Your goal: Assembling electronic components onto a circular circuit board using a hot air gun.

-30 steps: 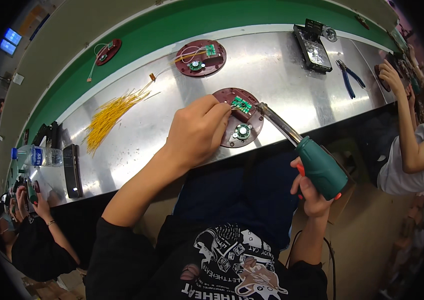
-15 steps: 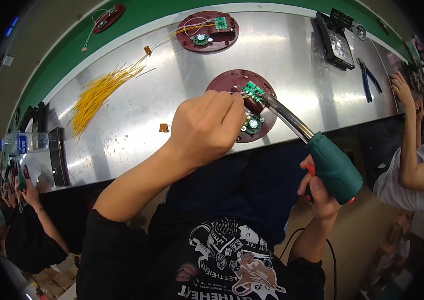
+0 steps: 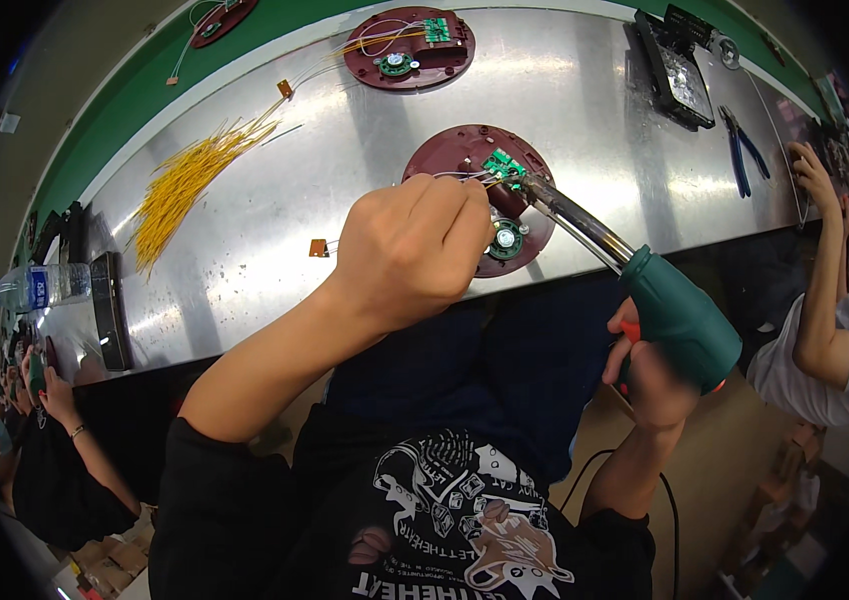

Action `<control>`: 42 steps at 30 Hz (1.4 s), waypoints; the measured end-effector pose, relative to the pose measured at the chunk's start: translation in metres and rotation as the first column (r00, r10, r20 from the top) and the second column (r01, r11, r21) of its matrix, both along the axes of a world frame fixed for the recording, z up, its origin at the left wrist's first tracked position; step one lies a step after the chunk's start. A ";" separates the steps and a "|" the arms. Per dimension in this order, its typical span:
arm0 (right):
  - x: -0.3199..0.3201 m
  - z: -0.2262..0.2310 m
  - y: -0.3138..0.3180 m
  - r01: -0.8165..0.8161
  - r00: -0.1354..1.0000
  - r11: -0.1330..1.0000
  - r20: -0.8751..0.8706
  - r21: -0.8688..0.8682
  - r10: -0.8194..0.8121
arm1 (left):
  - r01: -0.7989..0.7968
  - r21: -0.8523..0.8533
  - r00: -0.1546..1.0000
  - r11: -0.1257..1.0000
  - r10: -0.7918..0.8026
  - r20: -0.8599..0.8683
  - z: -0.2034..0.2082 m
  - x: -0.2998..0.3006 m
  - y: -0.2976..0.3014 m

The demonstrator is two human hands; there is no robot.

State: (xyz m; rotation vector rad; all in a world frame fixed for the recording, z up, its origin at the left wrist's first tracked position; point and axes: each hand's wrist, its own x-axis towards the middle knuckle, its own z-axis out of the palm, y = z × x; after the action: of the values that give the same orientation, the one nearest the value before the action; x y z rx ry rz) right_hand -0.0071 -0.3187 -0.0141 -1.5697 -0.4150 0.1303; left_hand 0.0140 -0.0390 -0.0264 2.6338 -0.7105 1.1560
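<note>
My left hand is closed in a pinch on thin wires that run to a small green circuit board. The board sits on a round dark red plastic cover, partly hidden behind that hand. Gripped in my right hand is a green soldering gun with a red trigger. Its metal barrel slants up and left, and the tip is at the board's lower right edge; whether it touches cannot be made out. A small round speaker is on the cover below the board.
Another dark red cover with wires lies farther back on the metal table. Yellow wires are bunched at left, near a water bottle. Blue-handled pliers and a black tray lie at right. Co-workers sit on both sides.
The whole view has shifted slightly, with the table items a little higher. Both hands keep their hold, and the gun's tip stays at the board; the gun's body sits slightly farther right.
</note>
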 end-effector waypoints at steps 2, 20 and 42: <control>0.001 0.003 0.001 -0.001 1.000 1.000 -0.004 -0.002 0.001 | -0.004 0.001 1.000 1.000 0.004 -0.003 0.000 0.000 0.000; 0.003 0.007 0.004 0.045 0.999 0.999 -0.015 -0.007 -0.045 | -0.034 0.011 0.999 0.999 0.034 0.013 -0.002 0.000 -0.004; 0.002 0.010 -0.002 0.159 0.987 0.987 0.012 0.009 -0.159 | -0.040 0.017 0.999 0.999 0.040 0.000 -0.005 -0.001 -0.004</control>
State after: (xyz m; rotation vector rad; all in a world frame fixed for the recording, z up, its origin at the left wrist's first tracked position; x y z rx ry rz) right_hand -0.0047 -0.3205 -0.0040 -1.5895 -0.2980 -0.0039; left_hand 0.0134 -0.0427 -0.0318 2.6734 -0.6734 1.1651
